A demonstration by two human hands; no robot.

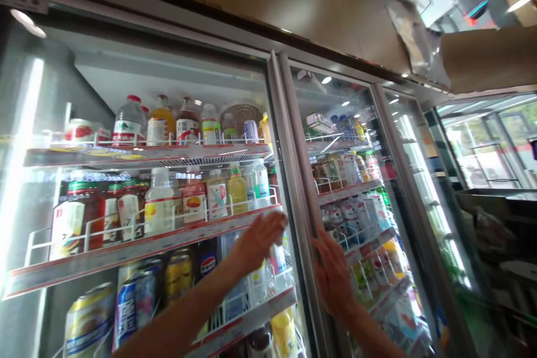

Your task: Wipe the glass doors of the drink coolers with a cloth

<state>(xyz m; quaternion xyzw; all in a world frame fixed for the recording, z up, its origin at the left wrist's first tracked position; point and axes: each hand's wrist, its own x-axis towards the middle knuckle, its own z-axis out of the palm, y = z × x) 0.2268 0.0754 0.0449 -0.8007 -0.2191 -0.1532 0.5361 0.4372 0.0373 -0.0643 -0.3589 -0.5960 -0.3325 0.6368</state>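
My left hand [262, 239] is raised in front of the left glass door, close to its metal frame [289, 179]. Its fingers are stretched forward, somewhat blurred, with nothing visible in them. To the right, my right hand [333, 274] lies along the edge of the neighbouring door frame [304, 179], fingers extended; whether the fingertips hook round that edge I cannot tell. Behind the left door, drink bottles such as a yellow-green bottle [237, 190] and an orange-labelled bottle [194, 196] stand on wire-fronted shelves. Both doors look closed.
Lower down on the left are large cans, among them a blue can [129, 305]. The right door [348, 179] covers more shelves of drinks. A brown panel [251, 0] runs above the cooler, with cardboard [490, 56] at upper right. Farther right are dark counters and bright windows.
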